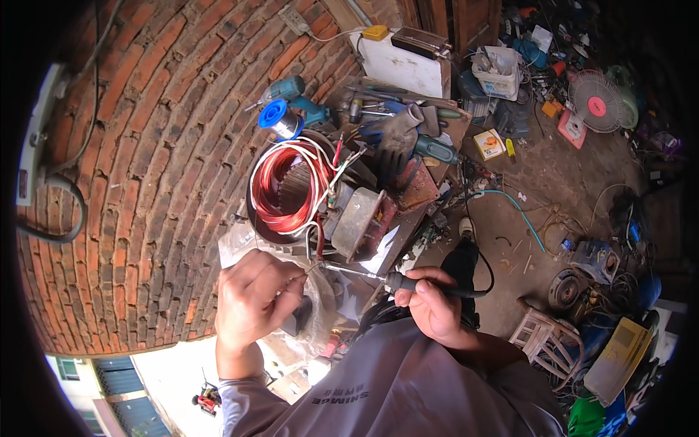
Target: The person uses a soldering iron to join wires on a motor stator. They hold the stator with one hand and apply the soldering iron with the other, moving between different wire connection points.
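Observation:
My right hand [437, 306] grips the dark handle of a soldering iron [404, 282], its metal shaft pointing left. Close to the iron's tip hangs the end of a red-sleeved lead [320, 240], though whether they touch is too small to tell. My left hand [251, 295] is closed in a pinch, with a thin wire, apparently solder, at its fingertips near that tip. Above them lies an electric motor body with red copper windings [273, 207] and white lead wires [313, 149] looped round it. A blue spool of silvery solder wire [280, 120] rests at its top edge.
Beyond the motor are a teal cordless drill [313, 109], worn gloves [400, 138] and hand tools. A grey metal box [355, 222] stands beside the motor. The iron's black cord [489, 269] loops to the right. A brick wall [138, 182] bounds the left; a pink fan [597, 105] and clutter lie right.

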